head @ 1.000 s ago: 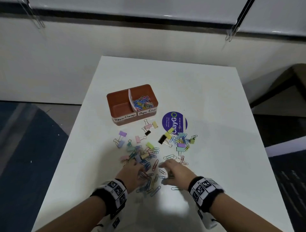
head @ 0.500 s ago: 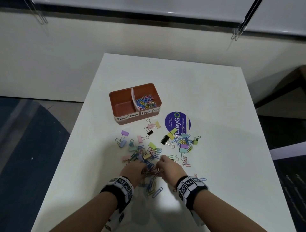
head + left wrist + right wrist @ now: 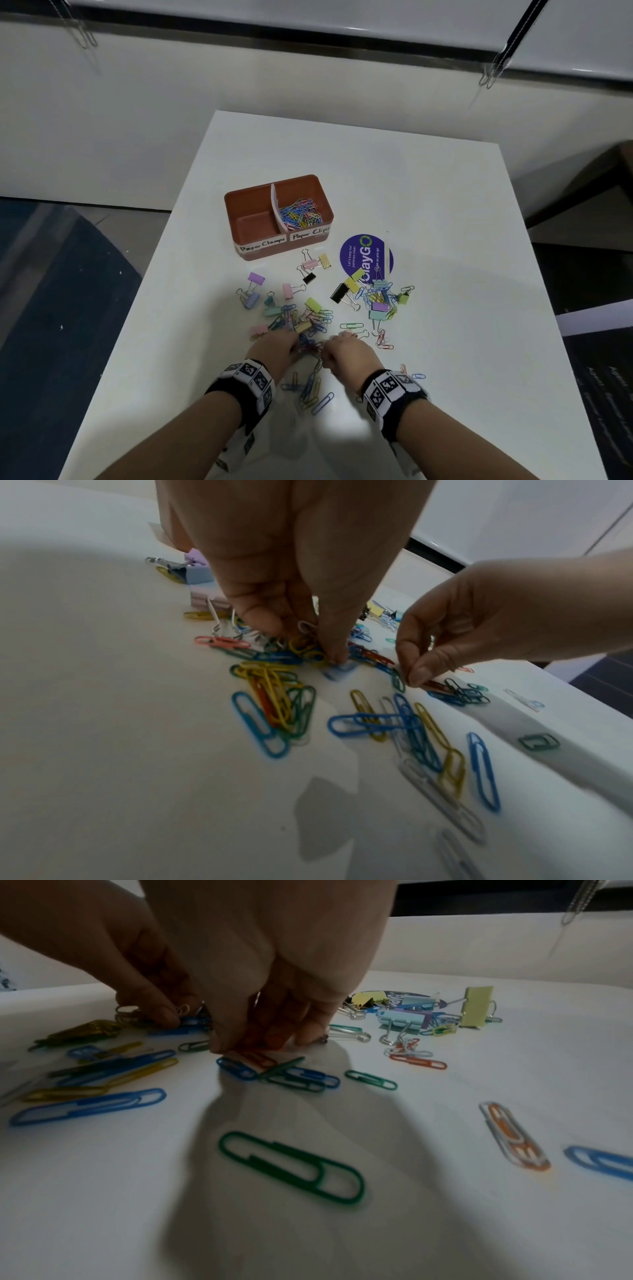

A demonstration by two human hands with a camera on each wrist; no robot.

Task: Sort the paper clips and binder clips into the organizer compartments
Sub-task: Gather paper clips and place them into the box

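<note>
Left grip point(image 3: 274, 349): fingers curled down into the paper clips point(image 3: 310, 346); in the left wrist view thumb and fingertips point(image 3: 337, 653) pinch a small bunch of them against the tabletop point(image 3: 445, 212).
Right grip point(image 3: 347, 353): just beside the left grip, knuckles up, fingers curled; in the right wrist view the fingertips point(image 3: 222, 1045) pinch a red paper clip point(image 3: 257, 1056) lying on the tabletop.
Loose paper clips point(image 3: 274, 710): scattered between the two grips and on the wrist side of both, blue, green, yellow and orange, some overlapping.
Binder clips point(image 3: 346, 291): spread beyond both grips, pastel and black, mixed with more paper clips; none touched by either grip.
Organizer point(image 3: 239, 205): red-brown box well beyond the grips, past the binder clips, split by a white divider.
Right compartment, label "Paper Clips" point(image 3: 310, 233): holds a heap of coloured paper clips.
Left compartment, label "Paper Clamps" point(image 3: 262, 244): red floor visible.
Round purple sticker point(image 3: 366, 253): flat on the tabletop beyond the right grip, beside the organizer.
</note>
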